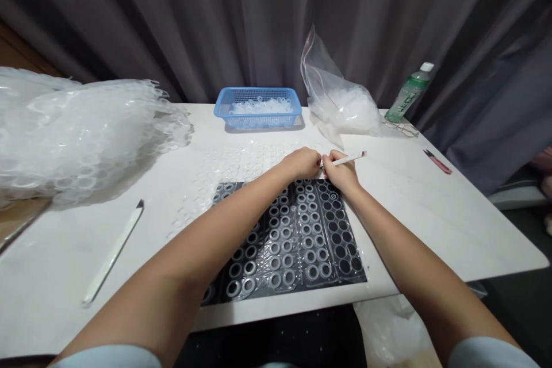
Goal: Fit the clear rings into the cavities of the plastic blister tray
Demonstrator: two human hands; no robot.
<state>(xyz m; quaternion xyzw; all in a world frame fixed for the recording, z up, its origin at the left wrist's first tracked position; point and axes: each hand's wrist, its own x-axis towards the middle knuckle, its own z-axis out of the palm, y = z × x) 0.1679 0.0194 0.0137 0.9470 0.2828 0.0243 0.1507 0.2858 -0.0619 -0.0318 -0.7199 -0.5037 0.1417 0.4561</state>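
Observation:
My right hand [341, 171] is closed around a slim white pen-like tool [350, 158], its reddish end pointing right. Close beside it, my left hand [304, 163] is closed too; whatever its fingers pinch is hidden. Both hands are over the far right part of a black sheet [263, 295] covered with clear film. Rows of translucent rings [275, 263] lie on the sheet. Dark round spots without such thick rings fill its right-hand columns. My left forearm covers part of the sheet.
Behind the sheet stands a blue basket [257, 119] of clear rings. A zip bag [345, 106] and a green-labelled bottle [407, 95] are at the back right, with pink snips [439, 163] nearer. Leftward are a heap of clear plastic ring sheets [81, 138] and a white dark-tipped tool [112, 256].

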